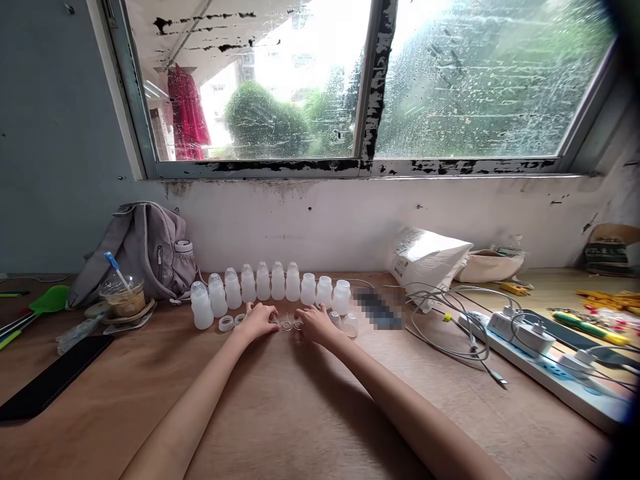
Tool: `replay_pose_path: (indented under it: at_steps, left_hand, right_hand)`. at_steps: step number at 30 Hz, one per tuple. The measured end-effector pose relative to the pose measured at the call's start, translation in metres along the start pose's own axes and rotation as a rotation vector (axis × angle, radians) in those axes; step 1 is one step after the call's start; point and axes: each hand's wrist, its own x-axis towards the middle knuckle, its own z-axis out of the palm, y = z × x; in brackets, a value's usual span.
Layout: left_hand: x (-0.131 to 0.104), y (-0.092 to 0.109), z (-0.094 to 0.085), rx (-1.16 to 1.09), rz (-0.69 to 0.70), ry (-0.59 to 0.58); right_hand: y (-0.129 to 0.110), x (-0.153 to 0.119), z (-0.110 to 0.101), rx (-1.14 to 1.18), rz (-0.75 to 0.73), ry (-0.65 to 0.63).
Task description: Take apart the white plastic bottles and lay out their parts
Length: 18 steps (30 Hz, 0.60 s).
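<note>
A curved row of several frosted baby bottles (263, 285) stands across the table; those on the left wear clear domed caps, and three at the right end (342, 298) have none. In front of the row lie white collar rings (226, 324) and small clear ring-shaped bottle parts (287, 325). My left hand (257, 321) has its fingers curled down on one of these clear parts. From the other side, my right hand (316, 325) closes its fingertips on another, partly hidden by them. Loose clear caps (350, 325) stand beside my right wrist.
Left are a grey backpack (145, 250), an iced drink cup (124, 297), a black flat object (55, 377) and a green utensil (50, 300). Right are a blurred-out dark object (379, 309), white package (430, 260), tangled cables (440, 333) and power strip (545, 363). A window (370, 87) rises behind.
</note>
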Motion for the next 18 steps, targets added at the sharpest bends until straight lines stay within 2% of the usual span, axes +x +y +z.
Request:
replay_pose_path:
  at_steps: [7,11,14,18]
  left_hand:
    - [0.0,0.0,-0.004,-0.007,0.001,-0.038]
    - [0.001,-0.001,-0.014,-0.027,0.024,-0.057]
    - [0.001,-0.002,-0.025,-0.039,0.034,-0.054]
    - [-0.001,-0.004,-0.041,-0.049,0.03,-0.039]
  right_hand:
    - [0.004,0.0,-0.006,0.025,-0.003,0.04]
    - [0.014,0.005,-0.018,0.042,0.027,0.132]
    - [0.019,0.017,-0.027,0.036,0.061,0.236]
    - [0.023,0.047,-0.038,0.016,0.102,0.344]
